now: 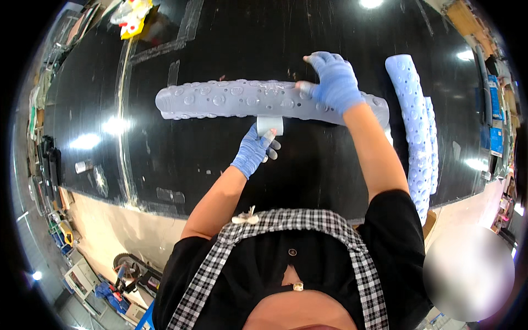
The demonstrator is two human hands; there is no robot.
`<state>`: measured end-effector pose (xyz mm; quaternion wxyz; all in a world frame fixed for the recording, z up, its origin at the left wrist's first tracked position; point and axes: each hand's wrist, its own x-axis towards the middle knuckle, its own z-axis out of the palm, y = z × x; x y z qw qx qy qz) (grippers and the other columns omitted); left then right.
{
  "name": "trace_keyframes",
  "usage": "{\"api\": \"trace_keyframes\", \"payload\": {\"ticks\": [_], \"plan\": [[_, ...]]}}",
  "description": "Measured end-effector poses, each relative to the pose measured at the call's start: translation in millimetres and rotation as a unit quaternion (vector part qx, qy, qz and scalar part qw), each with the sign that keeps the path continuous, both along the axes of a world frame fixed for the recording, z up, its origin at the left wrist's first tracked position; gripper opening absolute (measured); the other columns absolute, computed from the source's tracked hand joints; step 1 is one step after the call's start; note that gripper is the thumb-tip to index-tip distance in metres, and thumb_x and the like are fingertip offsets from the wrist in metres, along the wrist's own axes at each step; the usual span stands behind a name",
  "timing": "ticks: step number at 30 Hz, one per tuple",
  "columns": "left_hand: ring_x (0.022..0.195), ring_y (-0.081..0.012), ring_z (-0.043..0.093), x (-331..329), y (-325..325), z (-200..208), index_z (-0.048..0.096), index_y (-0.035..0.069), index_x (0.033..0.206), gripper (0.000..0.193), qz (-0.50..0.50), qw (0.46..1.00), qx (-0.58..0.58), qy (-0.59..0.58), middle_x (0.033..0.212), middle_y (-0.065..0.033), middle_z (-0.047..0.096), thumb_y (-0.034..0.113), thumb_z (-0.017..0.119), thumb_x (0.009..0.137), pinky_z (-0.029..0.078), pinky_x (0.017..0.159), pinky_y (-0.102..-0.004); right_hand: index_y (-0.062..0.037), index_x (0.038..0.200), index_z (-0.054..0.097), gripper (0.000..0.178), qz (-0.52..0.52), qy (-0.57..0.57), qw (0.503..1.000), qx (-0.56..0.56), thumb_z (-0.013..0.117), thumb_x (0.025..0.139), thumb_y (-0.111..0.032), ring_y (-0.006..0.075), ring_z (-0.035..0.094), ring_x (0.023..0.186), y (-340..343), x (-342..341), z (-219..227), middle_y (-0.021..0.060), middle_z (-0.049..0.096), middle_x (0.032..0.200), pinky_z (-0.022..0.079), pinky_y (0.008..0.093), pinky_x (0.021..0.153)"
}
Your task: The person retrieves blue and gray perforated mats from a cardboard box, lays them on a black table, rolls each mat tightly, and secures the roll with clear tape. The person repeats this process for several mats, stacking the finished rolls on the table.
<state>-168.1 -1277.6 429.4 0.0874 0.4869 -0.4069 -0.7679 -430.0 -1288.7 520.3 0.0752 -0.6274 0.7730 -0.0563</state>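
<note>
A translucent grey bath mat with suction cups [220, 99], rolled into a long tube, lies crosswise in front of me on the black table [220, 181]. My left hand [254, 149], in a blue glove with pale fingertips, grips a small white band [269, 126] that looks like paper or tape. That band sits against the near edge of the roll, around its middle. On the right half of the roll rests my right hand [334, 81], also gloved in blue. Its thumb and fingers are spread, with the fingertips reaching past the far edge.
Light blue rolled bath mats [415, 132] lie lengthwise at the right of the table. A yellow and red package [132, 19] is at the far left. Near the left edge lies a small white roll [83, 166]. Strips of clear tape [170, 195] stick to the tabletop.
</note>
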Motion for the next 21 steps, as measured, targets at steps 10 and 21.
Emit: {"api": "trace_keyframes", "payload": {"ticks": [10,21], "plan": [[0.061,-0.0194,0.068,-94,-136,-24,0.043,0.014,0.131,0.043,0.009,0.995,0.001,0.099,0.095,-0.0167,0.071,0.035,0.06,0.098,0.041,0.038,-0.0215,-0.0077,0.148,0.04,0.113,0.01,-0.072,0.994,0.084,0.09,0.055,-0.047,0.034,0.049,0.132,-122,-81,7,0.0171,0.05,0.144,0.043,0.0413,0.109],[0.075,-0.0173,0.067,29,-50,0,0.049,0.005,0.131,0.05,-0.114,0.988,0.036,0.098,0.098,-0.013,0.066,0.038,0.062,0.096,0.053,0.055,-0.0239,-0.0056,0.121,0.054,0.07,0.046,-0.027,0.994,0.095,0.075,0.063,-0.038,0.0338,0.063,0.102,23,47,1,0.0159,0.065,0.109,0.049,0.0429,0.09]]}}
